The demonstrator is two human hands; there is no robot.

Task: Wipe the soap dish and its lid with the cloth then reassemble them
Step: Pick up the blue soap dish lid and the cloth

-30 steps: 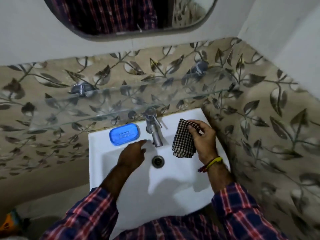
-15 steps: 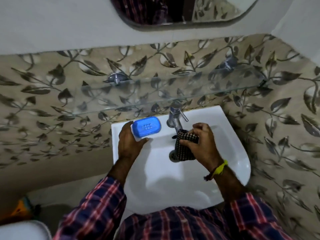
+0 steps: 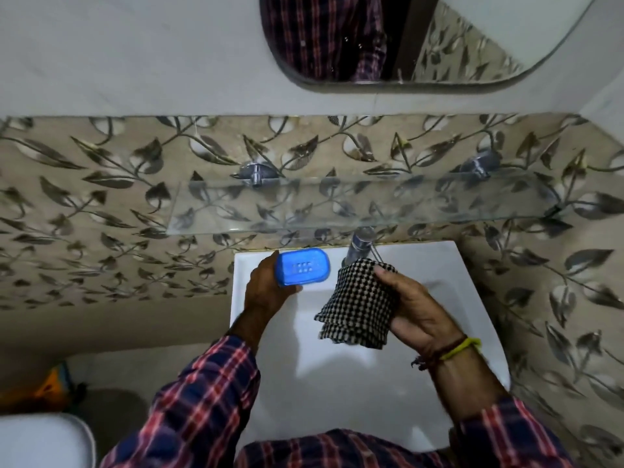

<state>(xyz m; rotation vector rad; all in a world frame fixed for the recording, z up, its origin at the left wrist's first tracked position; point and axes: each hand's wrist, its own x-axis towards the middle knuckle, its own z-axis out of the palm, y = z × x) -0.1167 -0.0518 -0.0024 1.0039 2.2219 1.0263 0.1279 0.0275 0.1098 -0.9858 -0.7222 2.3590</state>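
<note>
A blue soap dish (image 3: 303,267) with its lid on is held up over the back left corner of the white sink (image 3: 354,383). My left hand (image 3: 266,288) grips it from the left and underneath. My right hand (image 3: 417,309) holds a black-and-white checked cloth (image 3: 358,304) that hangs folded over the basin, just right of the dish. The cloth and the dish are a little apart. The drain is hidden behind the cloth.
A chrome tap (image 3: 359,246) stands at the sink's back edge behind the cloth. A glass shelf (image 3: 354,206) juts out above the sink, with a mirror (image 3: 405,38) higher up. A white toilet (image 3: 44,440) sits at the lower left; a wall closes the right side.
My left hand reached the soap dish on the sink rim, took hold of it and lifted it. My right hand brought the cloth toward the middle of the basin.
</note>
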